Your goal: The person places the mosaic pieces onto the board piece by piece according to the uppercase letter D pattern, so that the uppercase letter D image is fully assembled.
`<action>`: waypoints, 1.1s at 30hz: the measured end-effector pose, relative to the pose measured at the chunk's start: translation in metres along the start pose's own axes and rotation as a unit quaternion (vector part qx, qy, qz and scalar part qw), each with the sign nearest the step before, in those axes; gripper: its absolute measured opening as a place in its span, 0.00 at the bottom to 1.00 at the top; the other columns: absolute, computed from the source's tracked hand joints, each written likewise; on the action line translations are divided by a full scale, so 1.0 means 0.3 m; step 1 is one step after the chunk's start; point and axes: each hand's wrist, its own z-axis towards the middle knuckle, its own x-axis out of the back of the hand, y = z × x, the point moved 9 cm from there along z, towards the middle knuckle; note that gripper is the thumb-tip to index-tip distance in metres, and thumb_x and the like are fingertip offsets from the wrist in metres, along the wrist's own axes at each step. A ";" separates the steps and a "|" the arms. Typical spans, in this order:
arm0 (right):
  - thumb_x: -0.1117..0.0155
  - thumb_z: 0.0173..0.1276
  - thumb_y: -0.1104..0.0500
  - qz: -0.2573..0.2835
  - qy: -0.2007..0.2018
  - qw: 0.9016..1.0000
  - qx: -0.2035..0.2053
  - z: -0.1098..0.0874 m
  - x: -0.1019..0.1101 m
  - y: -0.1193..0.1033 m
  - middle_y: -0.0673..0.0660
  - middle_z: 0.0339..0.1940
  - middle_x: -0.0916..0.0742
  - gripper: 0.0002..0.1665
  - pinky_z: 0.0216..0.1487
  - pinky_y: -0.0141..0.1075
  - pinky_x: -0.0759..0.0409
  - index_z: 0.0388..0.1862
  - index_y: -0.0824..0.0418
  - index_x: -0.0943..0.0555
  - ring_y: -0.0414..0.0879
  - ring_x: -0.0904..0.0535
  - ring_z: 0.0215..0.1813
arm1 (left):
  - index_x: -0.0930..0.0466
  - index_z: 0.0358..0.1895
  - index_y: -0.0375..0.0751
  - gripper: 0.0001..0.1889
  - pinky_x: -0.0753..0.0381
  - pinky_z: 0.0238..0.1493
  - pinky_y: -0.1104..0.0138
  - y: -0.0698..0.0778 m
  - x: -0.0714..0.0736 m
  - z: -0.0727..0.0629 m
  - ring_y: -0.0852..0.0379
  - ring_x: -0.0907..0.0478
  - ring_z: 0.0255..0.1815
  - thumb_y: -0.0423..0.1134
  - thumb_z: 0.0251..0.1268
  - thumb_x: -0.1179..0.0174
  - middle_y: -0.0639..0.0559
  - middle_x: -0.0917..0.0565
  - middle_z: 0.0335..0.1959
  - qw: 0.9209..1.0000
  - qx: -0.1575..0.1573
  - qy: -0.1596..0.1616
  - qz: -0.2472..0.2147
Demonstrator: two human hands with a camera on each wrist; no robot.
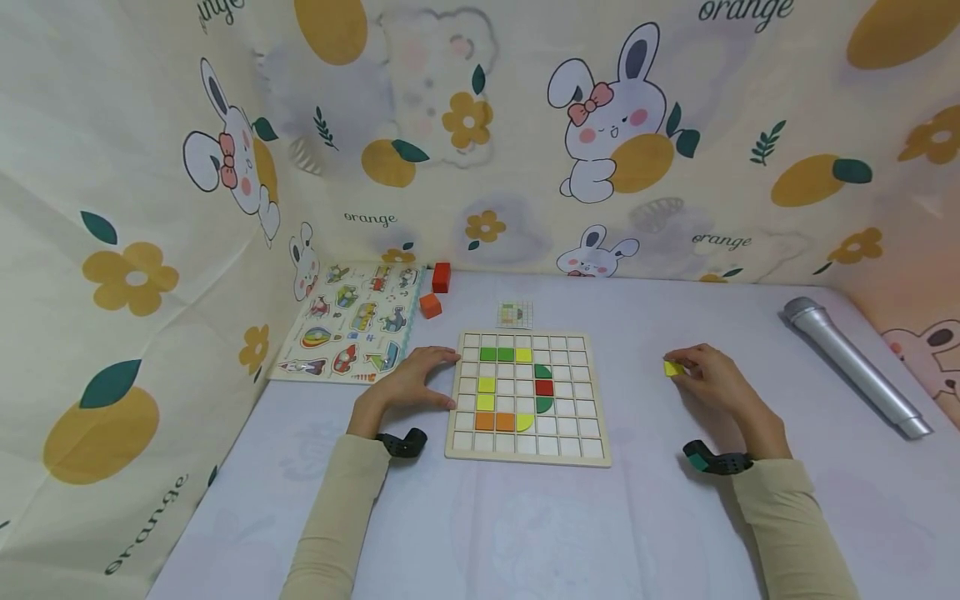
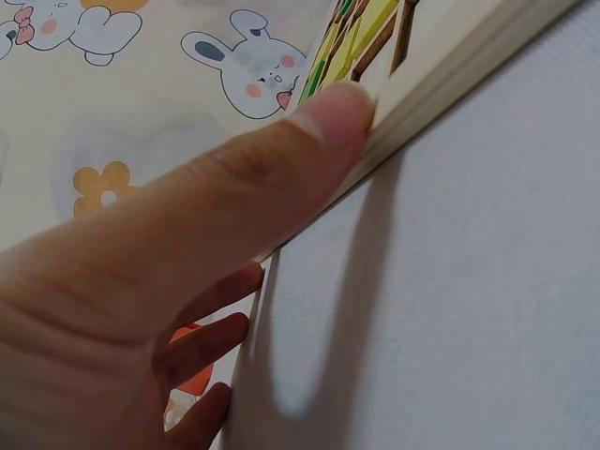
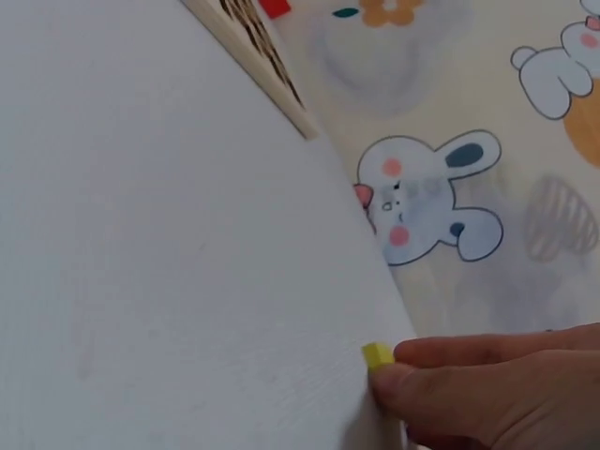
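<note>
A wooden grid board [image 1: 527,460] lies on the table with green, yellow, orange and red pieces in several of its squares. At its left edge is my left hand [image 1: 408,382], thumb and fingers spread apart. In the left wrist view the thumb [image 2: 253,178] presses the board's side [image 2: 450,89]. My right hand [image 1: 712,379] is off to the right of the board. Between thumb and fingertips it pinches a small yellow block [image 1: 673,367], whose end [image 3: 378,355] also shows in the right wrist view.
A small printed pattern card [image 1: 515,315] lies just behind the board. Further left are a picture puzzle board [image 1: 348,325], a red block [image 1: 441,277] and an orange block [image 1: 430,305]. A silver microphone [image 1: 855,367] lies at far right. A patterned cloth [image 1: 517,167] hangs behind.
</note>
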 end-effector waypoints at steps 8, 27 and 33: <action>0.37 0.60 0.68 -0.006 0.034 0.999 0.007 0.004 0.010 -0.013 0.67 0.42 0.22 0.17 0.44 0.53 0.23 0.48 0.73 0.22 0.59 0.25 0.43 | 0.35 0.67 0.46 0.43 0.47 0.72 0.53 0.004 0.003 0.002 0.49 0.48 0.72 0.54 0.45 0.29 0.50 0.38 0.70 1.000 -0.013 0.003 0.006; 0.33 0.60 0.63 0.049 0.027 0.992 0.109 0.115 -0.167 -0.410 0.57 0.42 0.17 0.17 0.43 0.44 0.21 0.48 0.64 0.19 0.51 0.24 0.44 | 0.36 0.67 0.47 0.43 0.47 0.72 0.53 0.005 -0.002 -0.007 0.49 0.48 0.72 0.54 0.45 0.29 0.50 0.39 0.70 1.000 -0.003 0.001 0.003; 0.32 0.59 0.62 0.058 0.020 0.983 0.171 0.143 -0.245 -0.588 0.55 0.41 0.16 0.13 0.43 0.40 0.19 0.44 0.63 0.18 0.49 0.22 0.43 | 0.35 0.67 0.47 0.44 0.48 0.72 0.53 0.006 -0.001 -0.003 0.49 0.48 0.72 0.55 0.44 0.29 0.51 0.39 0.70 1.000 -0.005 0.002 0.005</action>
